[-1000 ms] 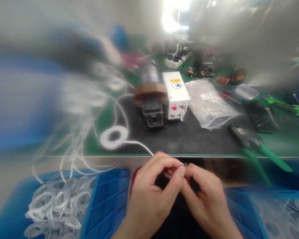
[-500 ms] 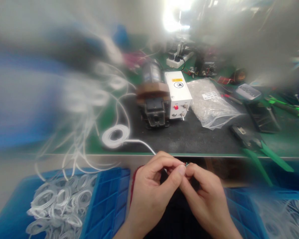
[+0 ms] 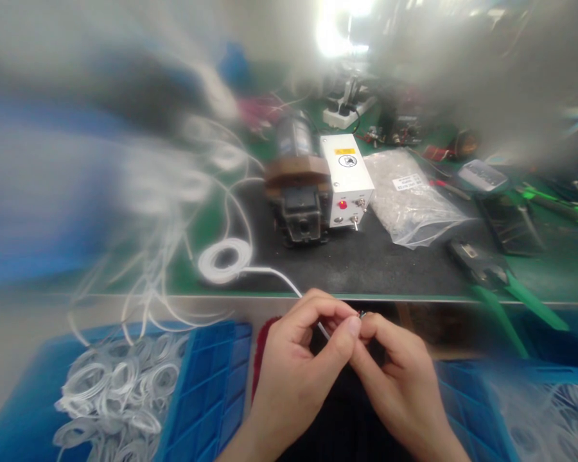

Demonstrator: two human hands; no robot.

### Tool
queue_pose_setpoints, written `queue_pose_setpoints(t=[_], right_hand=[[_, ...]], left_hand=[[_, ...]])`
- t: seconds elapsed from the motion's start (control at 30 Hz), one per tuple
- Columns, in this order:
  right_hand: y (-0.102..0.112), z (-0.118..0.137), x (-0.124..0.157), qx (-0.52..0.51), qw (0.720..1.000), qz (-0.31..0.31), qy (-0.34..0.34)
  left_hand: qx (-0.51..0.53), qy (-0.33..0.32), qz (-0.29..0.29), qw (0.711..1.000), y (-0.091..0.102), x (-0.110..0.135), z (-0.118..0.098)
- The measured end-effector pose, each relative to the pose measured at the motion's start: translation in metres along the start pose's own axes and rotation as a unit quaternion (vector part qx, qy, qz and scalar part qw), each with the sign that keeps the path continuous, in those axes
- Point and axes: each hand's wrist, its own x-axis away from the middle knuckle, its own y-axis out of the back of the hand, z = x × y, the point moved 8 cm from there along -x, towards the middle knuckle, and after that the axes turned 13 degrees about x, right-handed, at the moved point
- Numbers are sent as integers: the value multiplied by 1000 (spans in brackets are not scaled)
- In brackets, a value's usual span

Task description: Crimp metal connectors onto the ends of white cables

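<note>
A white cable [image 3: 273, 272] runs from a coil [image 3: 225, 260] on the bench edge down into my left hand [image 3: 313, 359]. My left thumb and index finger pinch the cable near its end. Small coloured wires [image 3: 361, 314] poke out between the fingertips of both hands. My right hand [image 3: 397, 366] is closed, its thumb and index finger meeting at those wire ends. The fingertips cover most of the cable end, so the exact grip on each wire is hidden.
Behind my hands stands a machine [image 3: 301, 215] with a white switch box [image 3: 349, 179]. Right of it lie a clear plastic bag [image 3: 411, 199] and a green-handled crimping tool [image 3: 491, 276]. Blue crates [image 3: 212, 385] with coiled cables [image 3: 120, 385] flank me below the bench.
My hands stay pinched together at the wire ends with only a tiny shift. The view has tilted very slightly.
</note>
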Motion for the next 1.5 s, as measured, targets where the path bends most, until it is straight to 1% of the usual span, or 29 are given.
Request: queue_pose_setpoints(t=[0.37,0.6,0.77,0.97,1.03,1.17,1.27,1.37,1.43,1.5], right_hand=[[-1,1,1,-3,1000,8,2],[-1,4,1,-2,1000,-2,21],[-2,5,0,0,1000,-5,21],[-1,5,1,-8,1000,-12,18],[-1,4,1,-12,1000,-18,13],[-1,2,1,-19,1000,-19,4],[-2,1,1,-22,1000,-21,1],[-2,1,2,-20,999,-31,2],[-2,1,1,-17,999,-37,6],[-2,1,0,-13,999,-38,6]], left_hand=[[-13,-6,-2,1000,0,1,-4],[68,2,-9,998,0,-1,1],[93,2,-13,996,1,1,6],[133,57,-48,988,0,4,19],[119,55,-54,990,0,4,18],[59,22,-58,996,0,4,9],[56,26,-67,996,0,5,10],[105,62,-74,990,-2,9,22],[159,93,-80,980,-3,13,32],[196,108,-86,971,-3,15,38]])
